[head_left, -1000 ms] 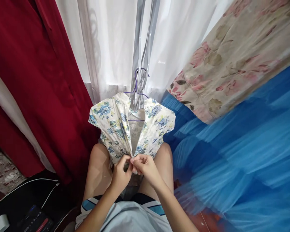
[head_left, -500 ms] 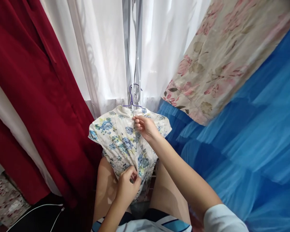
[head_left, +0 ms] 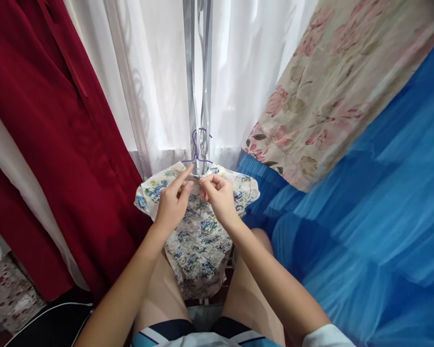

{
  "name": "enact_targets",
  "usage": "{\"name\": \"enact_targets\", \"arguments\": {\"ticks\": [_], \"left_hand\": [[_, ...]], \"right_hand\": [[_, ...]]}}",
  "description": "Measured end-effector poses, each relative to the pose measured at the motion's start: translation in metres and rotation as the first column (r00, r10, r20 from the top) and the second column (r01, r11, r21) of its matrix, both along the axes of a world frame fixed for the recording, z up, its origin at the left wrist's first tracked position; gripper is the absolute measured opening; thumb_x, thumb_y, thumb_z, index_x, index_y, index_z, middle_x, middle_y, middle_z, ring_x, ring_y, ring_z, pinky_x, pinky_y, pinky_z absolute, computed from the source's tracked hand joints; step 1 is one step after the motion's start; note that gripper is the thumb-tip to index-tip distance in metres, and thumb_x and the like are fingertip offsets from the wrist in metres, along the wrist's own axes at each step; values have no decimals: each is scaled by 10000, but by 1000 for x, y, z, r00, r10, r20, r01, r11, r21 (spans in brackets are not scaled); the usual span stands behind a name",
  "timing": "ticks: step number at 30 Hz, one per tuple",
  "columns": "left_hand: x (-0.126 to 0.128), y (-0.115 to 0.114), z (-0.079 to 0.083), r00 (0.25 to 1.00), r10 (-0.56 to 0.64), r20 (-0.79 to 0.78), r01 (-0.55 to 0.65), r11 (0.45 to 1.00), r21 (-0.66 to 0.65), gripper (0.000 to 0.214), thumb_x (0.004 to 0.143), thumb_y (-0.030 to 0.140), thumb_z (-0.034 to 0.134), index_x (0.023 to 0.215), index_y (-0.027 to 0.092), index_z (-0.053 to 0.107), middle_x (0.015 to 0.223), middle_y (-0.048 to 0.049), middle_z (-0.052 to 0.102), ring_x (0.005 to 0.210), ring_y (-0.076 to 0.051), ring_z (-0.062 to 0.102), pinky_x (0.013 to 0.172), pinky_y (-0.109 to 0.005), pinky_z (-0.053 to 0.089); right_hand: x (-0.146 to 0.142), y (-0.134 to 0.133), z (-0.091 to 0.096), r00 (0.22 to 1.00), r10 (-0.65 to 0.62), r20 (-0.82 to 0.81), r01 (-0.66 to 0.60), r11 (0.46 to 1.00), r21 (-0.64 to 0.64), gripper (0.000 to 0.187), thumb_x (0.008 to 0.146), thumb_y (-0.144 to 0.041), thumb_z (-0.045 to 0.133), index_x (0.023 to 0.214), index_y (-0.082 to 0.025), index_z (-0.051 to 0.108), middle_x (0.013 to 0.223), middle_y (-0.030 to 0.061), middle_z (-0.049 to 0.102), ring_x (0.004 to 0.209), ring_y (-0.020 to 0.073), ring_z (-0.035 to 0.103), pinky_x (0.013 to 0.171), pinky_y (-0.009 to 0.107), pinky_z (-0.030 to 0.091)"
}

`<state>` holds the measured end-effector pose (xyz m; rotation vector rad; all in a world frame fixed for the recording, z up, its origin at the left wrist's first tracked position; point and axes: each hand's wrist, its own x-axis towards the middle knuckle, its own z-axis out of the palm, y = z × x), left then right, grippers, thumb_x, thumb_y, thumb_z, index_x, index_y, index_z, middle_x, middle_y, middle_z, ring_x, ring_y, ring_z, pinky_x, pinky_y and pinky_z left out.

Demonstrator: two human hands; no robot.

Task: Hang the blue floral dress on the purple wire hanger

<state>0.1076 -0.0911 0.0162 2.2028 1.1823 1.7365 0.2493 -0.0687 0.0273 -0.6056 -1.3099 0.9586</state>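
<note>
A white blouse (head_left: 202, 241) with blue and yellow-green flowers hangs on a purple hanger (head_left: 196, 156) in front of me. My right hand (head_left: 217, 193) is closed in a pinch at the middle of its neckline; any small fastener between those fingertips is too small to make out. Just left of it, my left hand (head_left: 173, 200) is open, index finger stretched up toward the collar and thumb apart. Whether the left fingers touch the cloth, I cannot tell. Both hands cover parts of the upper front.
White curtains (head_left: 159, 86) with hanging grey ribbons (head_left: 190, 58) are behind the hanger. Dark red drapery (head_left: 94, 193) falls on the left. A pink-flowered cloth (head_left: 304, 111) and blue tulle (head_left: 340, 231) fill the right. At lower left lies a black item with white piping (head_left: 54, 323).
My left hand has let go of the blouse's lower front and risen to the neckline. The blouse now hangs flatter and straighter. My right hand stays pinched at the neckline.
</note>
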Motion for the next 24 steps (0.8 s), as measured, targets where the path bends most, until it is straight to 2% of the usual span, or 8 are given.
{"name": "enact_targets", "arguments": {"ticks": [3,6,10,13,16,17,19,24], "left_hand": [[3,19,28,982,25,-188,-2,992,124,220,983,281,493,938,177,682,846,-44,651,827,-170,610,775,-283,468],[6,23,30,977,117,-181,-77,973,216,201,971,264,511,876,166,659,844,-50,665,844,-176,618,789,-276,463],[-20,33,25,976,205,78,-217,949,229,218,968,296,509,912,164,673,877,-43,687,840,-161,635,785,-251,474],[-65,57,16,876,229,424,-313,940,138,258,952,345,515,912,144,672,828,-34,660,774,-143,617,736,-236,480],[-109,83,-8,602,250,759,-272,957,-99,214,905,321,562,862,129,648,761,-9,611,715,-112,583,703,-217,468],[-119,88,-21,487,280,827,-226,955,-191,193,896,308,563,854,131,629,734,4,590,688,-104,572,685,-215,464],[-125,90,-50,363,340,867,-132,940,-313,174,885,297,553,824,137,583,677,27,541,630,-96,554,648,-220,458],[-85,57,-119,452,326,830,158,887,-434,277,759,383,702,762,127,595,648,5,566,597,-129,579,624,-269,488]], "right_hand": [[0,2,-4,996,-34,87,30,998,55,249,842,-350,630,686,-199,509,487,-62,488,431,85,408,444,219,304],[-4,11,-15,979,-117,164,102,990,101,252,850,-339,603,675,-204,482,511,-73,434,448,83,375,453,222,278],[-4,19,-39,932,-205,299,182,978,105,216,834,-293,577,661,-205,484,501,-69,432,456,95,388,478,231,287],[5,15,-57,918,-186,351,182,982,47,208,804,-263,580,639,-210,465,499,-66,432,465,103,403,485,233,294],[13,4,-68,919,-143,367,155,988,-3,198,791,-238,574,634,-211,456,505,-66,431,471,103,408,489,230,297],[15,0,-71,920,-126,371,141,990,-12,194,792,-231,570,635,-210,458,507,-65,434,474,103,408,490,229,296],[18,-8,-76,922,-101,375,117,993,-21,188,796,-225,563,639,-207,462,515,-63,439,481,103,411,494,228,301],[47,-12,-106,887,-229,401,254,967,-9,230,830,-241,538,626,-208,438,536,-55,424,513,112,410,515,235,315]]}}
